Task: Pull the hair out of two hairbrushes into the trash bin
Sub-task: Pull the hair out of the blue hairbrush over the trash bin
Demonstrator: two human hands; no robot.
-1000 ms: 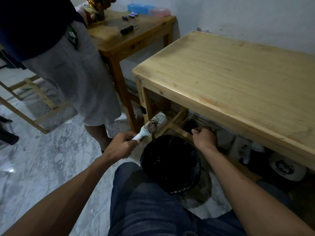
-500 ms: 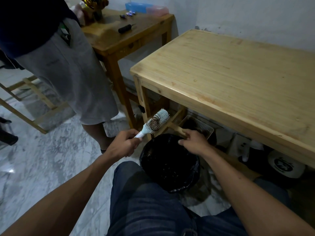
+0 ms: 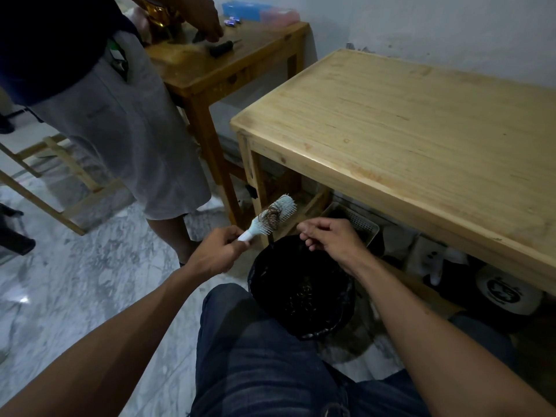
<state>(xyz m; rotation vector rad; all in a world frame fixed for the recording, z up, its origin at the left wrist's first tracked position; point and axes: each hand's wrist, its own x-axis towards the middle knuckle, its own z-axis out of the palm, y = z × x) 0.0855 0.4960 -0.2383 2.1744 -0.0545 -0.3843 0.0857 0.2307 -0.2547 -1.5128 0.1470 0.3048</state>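
a view from a person's head, looking down at two bare forearms over a knee in dark jeans. the left hand (image 3: 221,251) is closed around the white handle of a pale blue hairbrush (image 3: 272,217), holding it up and tilted away, its head just beyond the far left rim of a black-lined trash bin (image 3: 301,291) on the floor. a brown clump of hair (image 3: 271,218) is tangled in the bristles near the handle end. the right hand (image 3: 329,237) hovers over the bin's far rim, near the brush but apart from it, fingers loosely curled with thumb and forefinger close together; whether it holds any strands cannot be told. the brush looks light and rigid, steady when held by the handle. the hair looks soft, springy and snagged, likely best pinched at the base of the clump and peeled along the bristles. a pale wooden counter (image 3: 406,139) stands to the right; another person in grey shorts (image 3: 126,139) stands far left.
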